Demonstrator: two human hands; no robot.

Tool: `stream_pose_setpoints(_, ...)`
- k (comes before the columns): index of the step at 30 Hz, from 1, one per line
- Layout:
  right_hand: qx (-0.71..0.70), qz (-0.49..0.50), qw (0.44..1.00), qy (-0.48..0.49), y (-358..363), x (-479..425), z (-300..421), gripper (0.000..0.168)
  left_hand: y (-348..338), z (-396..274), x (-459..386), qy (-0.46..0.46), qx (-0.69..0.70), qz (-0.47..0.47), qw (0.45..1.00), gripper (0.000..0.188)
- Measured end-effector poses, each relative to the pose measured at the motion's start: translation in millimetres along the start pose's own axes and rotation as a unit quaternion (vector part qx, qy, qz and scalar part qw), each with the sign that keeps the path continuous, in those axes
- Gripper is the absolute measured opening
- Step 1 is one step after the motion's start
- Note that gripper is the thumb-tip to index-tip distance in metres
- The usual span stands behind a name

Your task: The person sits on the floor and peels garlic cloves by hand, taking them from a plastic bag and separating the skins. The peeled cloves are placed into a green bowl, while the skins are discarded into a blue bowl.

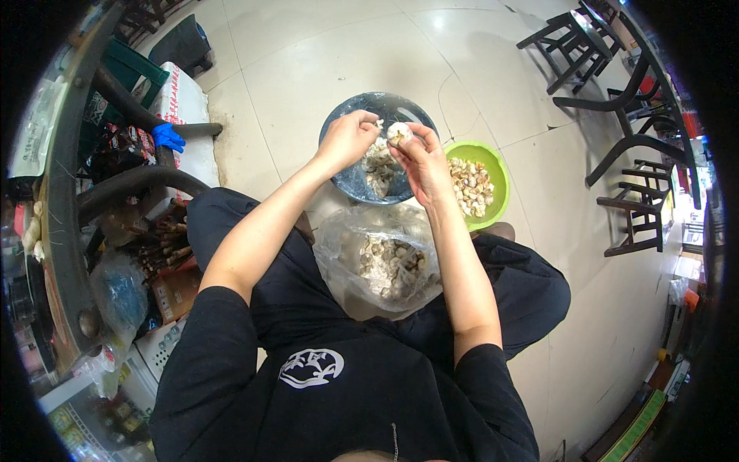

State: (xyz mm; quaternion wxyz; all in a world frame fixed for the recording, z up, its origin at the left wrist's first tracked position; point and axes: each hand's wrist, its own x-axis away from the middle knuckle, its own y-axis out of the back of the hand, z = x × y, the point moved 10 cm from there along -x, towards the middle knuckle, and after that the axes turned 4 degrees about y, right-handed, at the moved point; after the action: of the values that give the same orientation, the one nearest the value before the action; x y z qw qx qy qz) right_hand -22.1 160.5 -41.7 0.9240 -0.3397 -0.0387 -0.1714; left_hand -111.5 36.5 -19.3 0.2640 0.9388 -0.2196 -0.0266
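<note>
My right hand (424, 159) holds a whitish garlic bulb (399, 134) between thumb and fingers, over a round basin lined with dark plastic (352, 182). Pale garlic skins (381, 167) lie inside that basin. Just left of the bulb, my left hand (348, 138) pinches a small pale scrap of garlic (379, 123); whether it is skin or stem I cannot tell. To the right, a lime-green bowl (503, 190) contains many loose garlic cloves (470, 186), partly behind my right wrist. Between my legs a clear plastic bag (338, 248) lies open with garlic (392, 263) in it.
Dark wooden stools (577, 49) stand at the upper right, beside a table with curved dark legs (629, 147). On my left are a metal-framed table (86, 231), a white box with red writing (182, 107) and a blue glove (168, 137) on a bar. Pale floor tiles (323, 52) stretch ahead.
</note>
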Motion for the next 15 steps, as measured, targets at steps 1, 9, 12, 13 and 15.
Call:
stream_pose_setpoints(1, 0.011, -0.001, 1.000, 0.000, 2, -1, -1, 0.034, -3, -6, 1, 0.009, 0.008, 0.031, 0.999, 0.031)
stream_pose_setpoints(9, 0.212, 0.006, 0.974, 0.080, 2, -1, 6, 0.035, -2, -30, 11, -0.043, -0.052, 0.040, 0.997, 0.022)
stream_pose_setpoints(12, 0.299, 0.001, 0.947, 0.117, -2, 1, 12, 0.033, -3, -35, 13, -0.057, -0.072, 0.049, 0.995, 0.021)
stream_pose_setpoints(13, 0.313, -0.004, 0.941, 0.129, 2, -1, 10, 0.033, -3, -37, 13, -0.059, -0.082, 0.047, 0.994, 0.020)
stream_pose_setpoints(15, 0.356, -0.019, 0.923, 0.145, 5, -1, 11, 0.032, -3, -39, 15, -0.063, -0.102, 0.041, 0.992, 0.020)
